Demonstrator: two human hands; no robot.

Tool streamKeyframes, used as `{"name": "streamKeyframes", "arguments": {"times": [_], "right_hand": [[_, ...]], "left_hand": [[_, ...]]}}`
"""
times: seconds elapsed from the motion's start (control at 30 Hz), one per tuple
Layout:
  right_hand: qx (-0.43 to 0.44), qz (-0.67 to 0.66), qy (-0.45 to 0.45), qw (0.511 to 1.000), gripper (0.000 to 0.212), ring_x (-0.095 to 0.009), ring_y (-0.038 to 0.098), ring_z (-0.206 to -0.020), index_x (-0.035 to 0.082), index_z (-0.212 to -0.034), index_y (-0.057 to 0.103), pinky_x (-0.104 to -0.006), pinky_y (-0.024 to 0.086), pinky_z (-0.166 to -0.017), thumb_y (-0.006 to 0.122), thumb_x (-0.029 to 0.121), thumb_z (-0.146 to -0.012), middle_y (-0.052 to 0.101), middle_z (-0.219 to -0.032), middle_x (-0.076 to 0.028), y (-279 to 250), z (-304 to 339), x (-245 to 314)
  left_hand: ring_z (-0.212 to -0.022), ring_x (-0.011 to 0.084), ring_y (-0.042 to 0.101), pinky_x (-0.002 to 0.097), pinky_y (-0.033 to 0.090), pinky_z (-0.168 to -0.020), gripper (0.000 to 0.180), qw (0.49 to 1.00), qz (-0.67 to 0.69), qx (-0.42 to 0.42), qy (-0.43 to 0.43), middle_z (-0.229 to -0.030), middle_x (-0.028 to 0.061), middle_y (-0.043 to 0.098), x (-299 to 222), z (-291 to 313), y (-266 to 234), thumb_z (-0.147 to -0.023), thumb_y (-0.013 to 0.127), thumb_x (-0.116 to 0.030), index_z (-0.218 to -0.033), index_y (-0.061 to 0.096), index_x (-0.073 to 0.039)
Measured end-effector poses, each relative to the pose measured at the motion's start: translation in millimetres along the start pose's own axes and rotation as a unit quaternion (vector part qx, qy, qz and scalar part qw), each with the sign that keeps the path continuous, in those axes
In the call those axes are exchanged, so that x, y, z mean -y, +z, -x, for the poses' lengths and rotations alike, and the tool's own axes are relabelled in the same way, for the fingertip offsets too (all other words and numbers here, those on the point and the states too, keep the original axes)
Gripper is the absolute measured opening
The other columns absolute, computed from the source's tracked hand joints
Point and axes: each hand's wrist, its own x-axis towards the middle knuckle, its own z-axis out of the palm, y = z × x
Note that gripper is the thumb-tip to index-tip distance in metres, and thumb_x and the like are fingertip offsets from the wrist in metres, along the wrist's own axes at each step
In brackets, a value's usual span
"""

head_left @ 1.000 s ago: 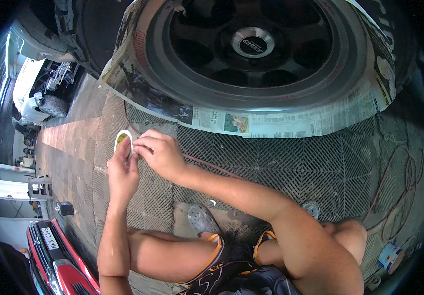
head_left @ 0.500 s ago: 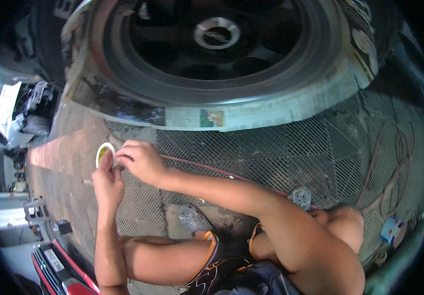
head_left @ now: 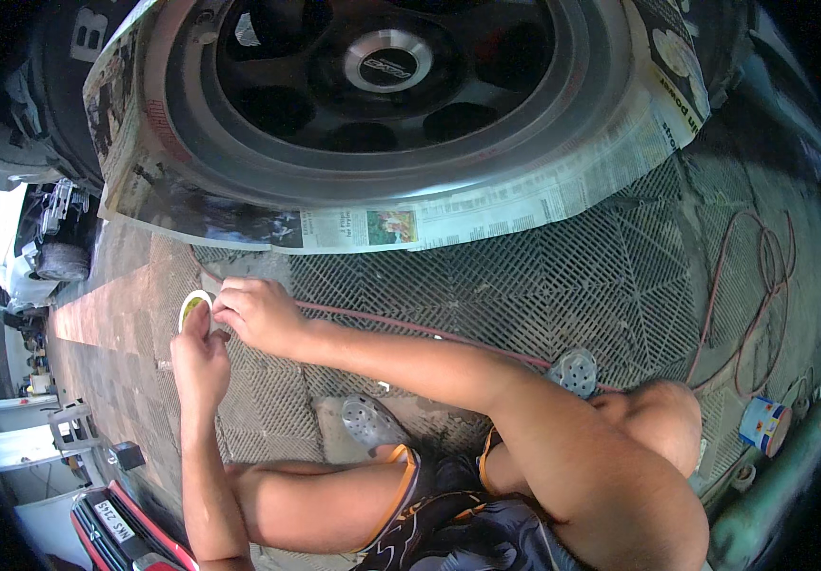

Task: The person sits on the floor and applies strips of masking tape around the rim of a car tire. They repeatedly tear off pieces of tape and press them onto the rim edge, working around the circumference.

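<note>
A roll of tape, white-rimmed with a yellow-green inner core, is held up off the floor at the left. My left hand grips it from below, thumb and fingers closed on its lower part. Coming across from the right, my right hand is closed in a pinch at the roll's right edge; its fingertips are partly hidden. Beyond my hands stands a wheel with a dark spoked rim and a bright centre cap. Sheets of newspaper lie around the rim, covering the lower tyre.
Patterned floor tiles spread under me. A reddish hose runs behind my right arm and coils at the right. A paint can and a green cylinder stand at the right. A red car part lies lower left, a dark box beyond it.
The whole view has shifted a little, so the wheel sits further left and higher. Both hands stay together at the roll of tape, with only slight finger movement.
</note>
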Motion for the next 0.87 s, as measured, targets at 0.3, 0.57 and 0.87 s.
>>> {"name": "streamKeyframes", "arguments": {"times": [0.3, 0.57, 0.87], "right_hand": [[0.063, 0.008, -0.041, 0.997, 0.029, -0.033, 0.069, -0.083, 0.001, -0.102, 0.065, -0.0444, 0.056, -0.073, 0.079, 0.018, -0.083, 0.066, -0.091, -0.014, -17.9, -1.5, -9.1], [-0.035, -0.082, -0.063, 0.994, 0.01, -0.029, 0.07, -0.081, 0.003, -0.084, 0.069, -0.0404, 0.056, -0.07, 0.077, 0.009, -0.086, 0.068, -0.093, -0.009, -18.8, -2.2, -3.2], [0.056, -0.039, 0.064, 0.996, 0.015, -0.036, 0.07, -0.089, 0.004, -0.096, 0.067, -0.047, 0.054, -0.076, 0.073, 0.017, -0.091, 0.07, -0.094, -0.015, -30.1, -17.7, 0.3]], "left_hand": [[-0.112, 0.0294, 0.072, 0.0363, 0.055, -0.094, 0.05, 0.991, 0.123, 0.053, 0.0, -0.125, 0.0274, 0.07, -4.2, -1.4, 2.4, -0.088, 0.054, 0.014, -0.137, 0.054, 0.016], [-0.102, 0.0208, 0.071, 0.0311, 0.056, -0.09, 0.047, 0.979, 0.182, 0.067, -0.056, -0.124, 0.0217, 0.07, -29.7, -5.5, -8.2, -0.096, 0.057, 0.007, -0.14, 0.048, 0.021], [-0.086, 0.0115, 0.064, 0.0273, 0.054, -0.078, 0.043, 0.997, -0.015, 0.062, -0.042, -0.106, 0.0189, 0.072, -47.3, -2.2, -14.2, -0.101, 0.064, -0.014, -0.144, 0.058, -0.011]]}}
